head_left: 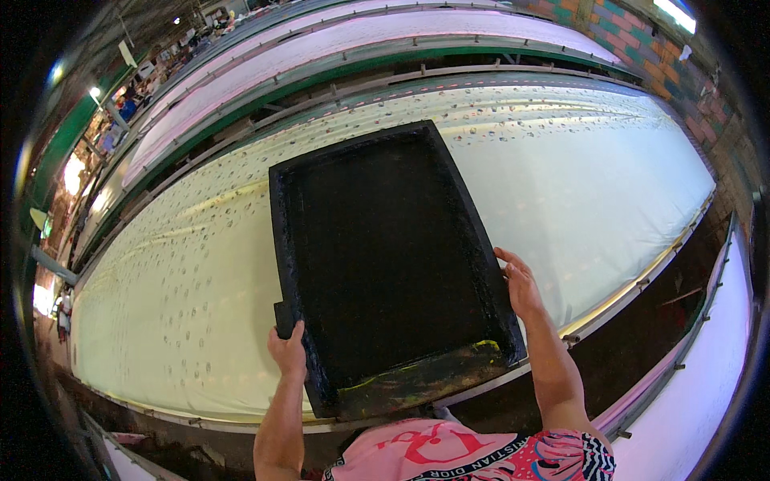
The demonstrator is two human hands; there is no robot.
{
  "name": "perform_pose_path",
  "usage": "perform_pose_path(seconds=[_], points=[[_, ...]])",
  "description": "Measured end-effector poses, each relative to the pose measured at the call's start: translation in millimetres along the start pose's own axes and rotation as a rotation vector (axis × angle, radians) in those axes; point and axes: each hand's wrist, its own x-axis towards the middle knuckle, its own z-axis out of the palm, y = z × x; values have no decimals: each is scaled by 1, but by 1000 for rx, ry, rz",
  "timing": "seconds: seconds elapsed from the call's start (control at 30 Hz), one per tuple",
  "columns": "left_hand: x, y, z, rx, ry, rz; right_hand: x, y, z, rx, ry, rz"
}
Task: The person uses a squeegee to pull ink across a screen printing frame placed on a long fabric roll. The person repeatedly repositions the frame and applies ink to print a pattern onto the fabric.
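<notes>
A large black screen printing frame [385,248] lies over pale yellow cloth [233,321] spread along a long table. Dark ink covers its mesh, and yellow smears run along its near end. My left hand [287,351] is closed round the frame's left side, by a small block that juts out there. On the opposite side, higher up, my right hand [520,284] grips the right edge, with some fingers hidden beneath or behind it. Small grey printed marks dot the cloth to the left and along the far side. Whether the frame rests flat on the cloth I cannot tell.
Beyond a railed gap, another long table [385,38] carries pinkish cloth. A further pale table [698,369] stands at the lower right, past a dark aisle. Small clamps or pegs line the table edges. A coloured block wall [642,44] rises at the far right.
</notes>
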Motion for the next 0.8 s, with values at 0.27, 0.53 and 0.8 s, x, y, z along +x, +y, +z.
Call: perform_pose_path(seconds=[0.27, 0.53, 0.8], points=[[8, -27, 2, 154, 1, -58, -87, -35, 88, -1211, -508, -346], [4, -9, 10, 226, 12, -84, -168, -1, 140, -1463, -792, -408], [7, -14, 9, 138, -27, -3, -139, 5, 207, -1739, -777, -162]])
